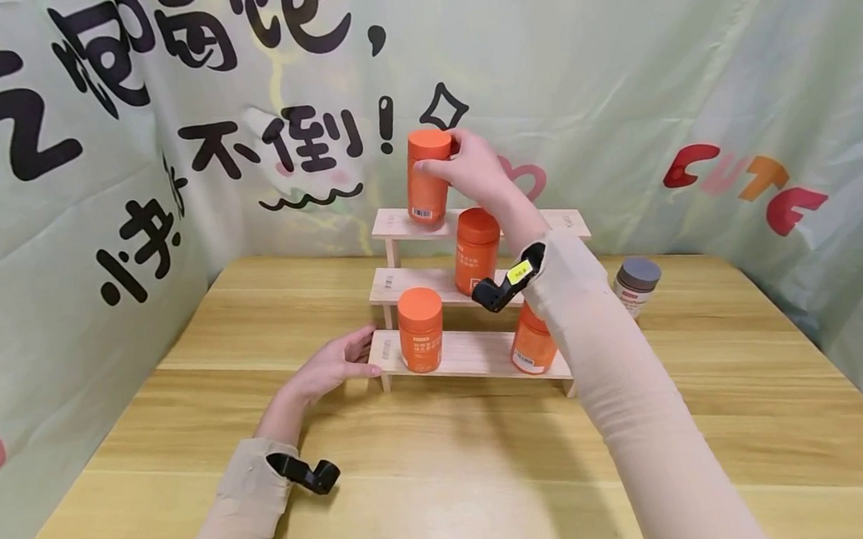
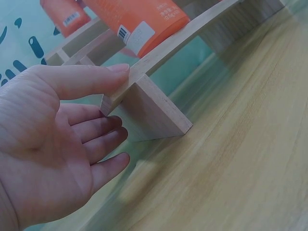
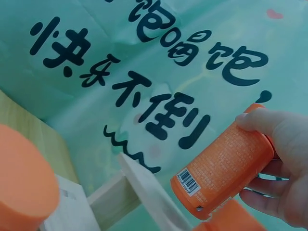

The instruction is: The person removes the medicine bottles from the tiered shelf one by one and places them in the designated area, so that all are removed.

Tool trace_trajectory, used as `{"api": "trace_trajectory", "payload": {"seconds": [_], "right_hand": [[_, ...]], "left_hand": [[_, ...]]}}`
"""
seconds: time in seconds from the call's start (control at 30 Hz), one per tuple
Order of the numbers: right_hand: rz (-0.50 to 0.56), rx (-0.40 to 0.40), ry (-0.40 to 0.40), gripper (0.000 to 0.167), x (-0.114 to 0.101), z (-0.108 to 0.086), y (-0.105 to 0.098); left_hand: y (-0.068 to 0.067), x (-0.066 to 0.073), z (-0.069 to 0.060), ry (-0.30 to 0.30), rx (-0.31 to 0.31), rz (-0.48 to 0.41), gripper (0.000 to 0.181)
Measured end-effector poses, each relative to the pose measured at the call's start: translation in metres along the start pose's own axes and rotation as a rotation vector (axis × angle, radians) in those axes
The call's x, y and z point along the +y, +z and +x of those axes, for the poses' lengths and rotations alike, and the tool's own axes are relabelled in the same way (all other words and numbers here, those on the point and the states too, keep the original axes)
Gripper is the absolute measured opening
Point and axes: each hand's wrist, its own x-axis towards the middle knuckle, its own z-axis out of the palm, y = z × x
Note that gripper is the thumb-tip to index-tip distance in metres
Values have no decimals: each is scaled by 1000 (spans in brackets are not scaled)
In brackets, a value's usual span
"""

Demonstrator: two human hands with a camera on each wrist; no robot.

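Note:
My right hand (image 1: 480, 170) grips an orange bottle (image 1: 426, 188) near its lid, at the top step of a three-step wooden display stand (image 1: 475, 352). The barcode on this bottle shows low on its side in the right wrist view; whether its base touches the step, I cannot tell. At the stand's left end, my left hand (image 2: 62, 130) pinches the lowest step, thumb on top and fingers at its edge and below. On that step stand a left orange bottle (image 1: 421, 333) and a right one (image 1: 533, 344), partly behind my sleeve. Another orange bottle (image 1: 477, 254) stands on the middle step.
A white bottle with a grey lid (image 1: 637, 284) stands on the wooden table (image 1: 430, 470), right of the stand and partly behind my right arm. Behind the table hangs a pale green cloth (image 1: 583, 67) with printed lettering.

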Motion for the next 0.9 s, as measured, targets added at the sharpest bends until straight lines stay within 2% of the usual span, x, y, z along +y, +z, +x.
{"api": "trace_trajectory", "payload": {"seconds": [0.17,0.43,0.67,0.9], "right_hand": [[82,18,-16,49,-2,-4,-13],[65,70,1,51,3,-10,-42],[94,127,5,48,17,-14,-69],[111,189,34,52,38,-30,-99]], "left_hand": [[0,-1,0,-1,3,-3,83],[0,-1,0,5,-1,1,84],[-1,-1,0,10,0,3,83],[-2,-4,0,15,-8,1,84]]}}
